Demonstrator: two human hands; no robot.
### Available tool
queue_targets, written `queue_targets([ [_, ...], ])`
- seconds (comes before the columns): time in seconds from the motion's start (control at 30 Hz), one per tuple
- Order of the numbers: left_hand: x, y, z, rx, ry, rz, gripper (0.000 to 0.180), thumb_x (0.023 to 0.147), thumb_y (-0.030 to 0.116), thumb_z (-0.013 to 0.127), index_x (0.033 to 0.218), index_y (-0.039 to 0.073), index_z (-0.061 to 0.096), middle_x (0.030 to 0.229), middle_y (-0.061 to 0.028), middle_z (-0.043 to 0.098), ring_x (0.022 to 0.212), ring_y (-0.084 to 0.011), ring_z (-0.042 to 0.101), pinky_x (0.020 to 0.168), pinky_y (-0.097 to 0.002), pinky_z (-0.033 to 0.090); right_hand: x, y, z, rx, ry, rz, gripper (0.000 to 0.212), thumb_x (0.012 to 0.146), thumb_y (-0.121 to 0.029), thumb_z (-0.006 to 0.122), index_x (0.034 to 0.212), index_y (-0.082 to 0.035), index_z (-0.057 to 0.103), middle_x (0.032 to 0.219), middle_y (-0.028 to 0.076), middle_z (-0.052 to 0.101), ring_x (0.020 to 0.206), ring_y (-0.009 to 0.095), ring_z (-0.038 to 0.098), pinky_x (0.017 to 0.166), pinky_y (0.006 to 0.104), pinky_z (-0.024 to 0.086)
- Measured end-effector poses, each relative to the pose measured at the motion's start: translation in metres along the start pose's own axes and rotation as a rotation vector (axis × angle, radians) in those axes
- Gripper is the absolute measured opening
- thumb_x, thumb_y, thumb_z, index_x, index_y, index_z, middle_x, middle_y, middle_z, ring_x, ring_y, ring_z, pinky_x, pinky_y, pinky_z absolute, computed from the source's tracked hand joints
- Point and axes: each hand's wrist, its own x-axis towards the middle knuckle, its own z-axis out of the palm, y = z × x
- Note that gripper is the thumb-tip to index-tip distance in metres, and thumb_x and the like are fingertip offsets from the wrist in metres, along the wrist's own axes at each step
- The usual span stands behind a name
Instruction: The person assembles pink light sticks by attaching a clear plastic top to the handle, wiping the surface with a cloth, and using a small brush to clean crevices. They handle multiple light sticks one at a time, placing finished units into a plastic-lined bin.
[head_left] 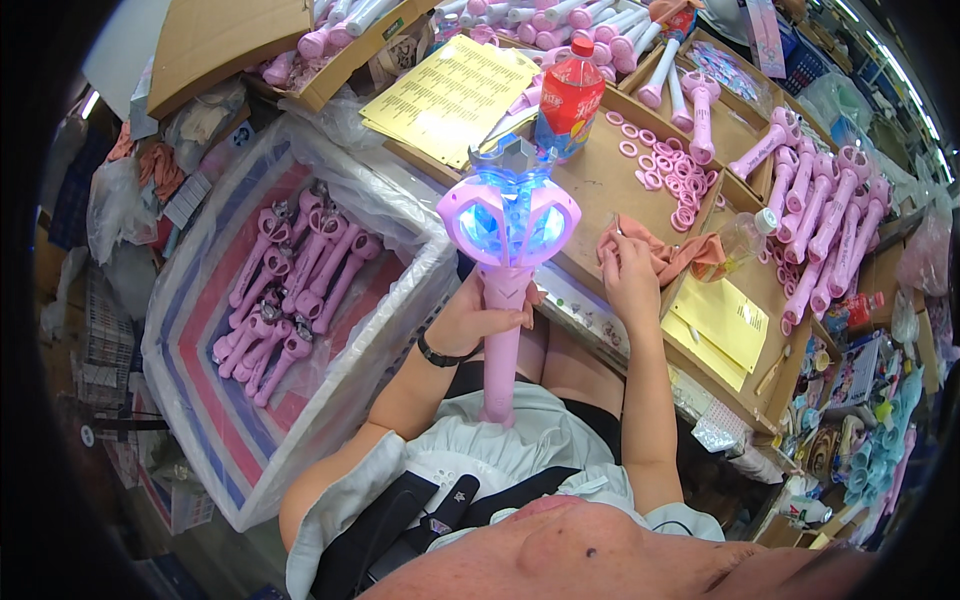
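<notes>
My left hand (468,318) wraps round the handle of a pink light stick (503,360), held upright in front of my lap. Its clear faceted head glows blue and white, with a silver crown-like piece on top. To the right, my right hand (632,272) grips a salmon-orange cloth (688,258) at the table's front edge. Some of its fingers are hidden by the hand itself. Beyond that hand lie many loose pink rings (672,170) on the cardboard. A clear bottle with a pale cap (742,238) leans beside the cloth.
On my left stands a plastic-lined white box (240,490) with several pink light sticks (300,270) inside. Yellow printed sheets (450,95) and a red-labelled drink bottle (570,105) stand at the back. More pink handles (835,210) are piled right, near yellow paper (715,325).
</notes>
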Motion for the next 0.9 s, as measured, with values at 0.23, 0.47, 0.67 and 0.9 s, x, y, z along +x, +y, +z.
queue_targets([
  [0.23,0.002,0.003,-0.009,0.011,-0.167,-0.039,0.061,0.077,0.003,0.065,0.129,0.004,0.034,0.113,-0.0152,0.057,0.092,-0.0187,0.06,0.079,-0.0311,0.05,0.0,0.002,0.001,0.008,0.004,-0.005,0.027,0.089,-0.019,0.052,0.113,-0.007,0.058,0.106,0.014,0.057,0.091,0.033,0.06,0.077,0.042,0.049],
  [0.47,0.005,-0.004,-0.013,0.033,-0.168,-0.071,0.071,0.08,0.002,0.062,0.137,0.007,0.019,0.123,-0.0226,0.053,0.094,-0.0216,0.062,0.082,-0.0356,0.05,0.0,0.003,0.001,0.006,0.005,-0.007,0.027,0.089,-0.02,0.052,0.112,-0.006,0.058,0.108,0.015,0.057,0.093,0.034,0.06,0.079,0.0418,0.049],
  [0.67,0.006,-0.009,-0.022,0.035,-0.152,-0.061,0.071,0.078,0.007,0.061,0.137,0.006,0.02,0.127,-0.0261,0.05,0.089,-0.0242,0.064,0.084,-0.0373,0.05,0.0,0.001,0.0,0.023,-0.021,0.034,0.027,0.089,-0.02,0.053,0.111,-0.006,0.058,0.108,0.016,0.057,0.094,0.034,0.059,0.079,0.0422,0.049],
  [0.9,0.006,-0.01,-0.024,0.097,-0.128,-0.044,0.072,0.076,0.011,0.061,0.136,0.004,0.021,0.127,-0.0279,0.049,0.09,-0.0254,0.063,0.087,-0.0383,0.048,0.0,0.001,0.001,0.011,-0.008,0.015,0.027,0.089,-0.02,0.053,0.112,-0.006,0.058,0.105,0.016,0.057,0.093,0.034,0.059,0.078,0.0422,0.049],
])
